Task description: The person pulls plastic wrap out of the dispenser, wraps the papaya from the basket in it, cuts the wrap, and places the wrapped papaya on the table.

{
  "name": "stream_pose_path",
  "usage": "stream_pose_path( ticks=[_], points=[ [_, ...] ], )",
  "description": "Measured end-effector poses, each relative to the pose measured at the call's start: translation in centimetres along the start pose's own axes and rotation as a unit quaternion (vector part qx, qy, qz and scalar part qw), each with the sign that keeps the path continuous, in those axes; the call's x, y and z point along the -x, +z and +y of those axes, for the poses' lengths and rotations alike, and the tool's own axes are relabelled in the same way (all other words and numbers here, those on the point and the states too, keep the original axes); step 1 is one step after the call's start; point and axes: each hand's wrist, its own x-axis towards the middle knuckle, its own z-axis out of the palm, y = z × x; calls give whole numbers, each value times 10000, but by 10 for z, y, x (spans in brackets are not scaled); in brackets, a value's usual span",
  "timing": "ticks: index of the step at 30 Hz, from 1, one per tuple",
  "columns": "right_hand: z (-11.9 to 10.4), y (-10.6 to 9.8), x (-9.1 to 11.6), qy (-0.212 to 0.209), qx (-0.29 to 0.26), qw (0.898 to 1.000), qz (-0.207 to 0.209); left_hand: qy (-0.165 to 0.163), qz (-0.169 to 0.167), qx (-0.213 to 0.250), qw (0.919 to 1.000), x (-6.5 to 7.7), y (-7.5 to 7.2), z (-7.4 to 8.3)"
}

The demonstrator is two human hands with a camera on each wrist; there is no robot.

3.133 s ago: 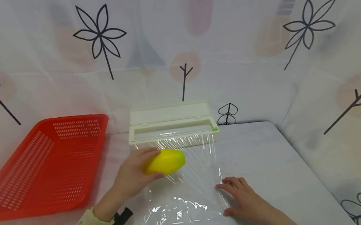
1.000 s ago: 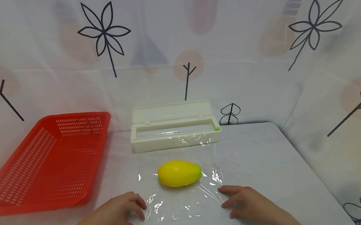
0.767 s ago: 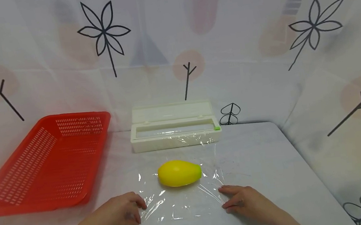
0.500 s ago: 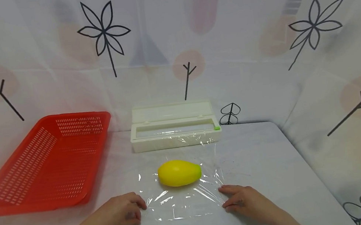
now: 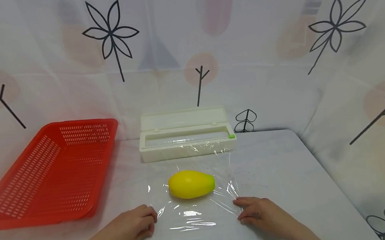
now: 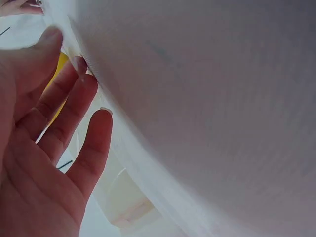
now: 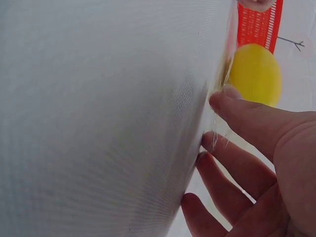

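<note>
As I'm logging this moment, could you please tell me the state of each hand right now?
Left hand: open, at one edge of the clear film.
Right hand: open, touching the film's opposite edge.

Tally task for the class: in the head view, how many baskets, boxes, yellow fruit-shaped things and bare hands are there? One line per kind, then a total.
Baskets: 1 (red basket)
Boxes: 1 (off-white box)
Fruit-shaped things: 1 (yellow fruit)
Hands: 2 (left hand, right hand)
Total: 5
</note>
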Motion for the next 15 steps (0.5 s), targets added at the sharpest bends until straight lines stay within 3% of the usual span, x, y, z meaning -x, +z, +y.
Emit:
stream_pose_path(
  ticks=[6, 11, 15],
  points=[
    [0, 0, 0, -110, -26, 9998, 188, -503, 193, 726, 9959, 8, 1, -3],
    [3, 2, 0, -763, -10, 9917, 1034, -1031, 345, 1267, 9860, 10, -5, -5],
    [4, 1, -4, -1156, -17, 9783, 1721, -1183, 572, 1639, 9777, 5, -11, -5]
  ],
)
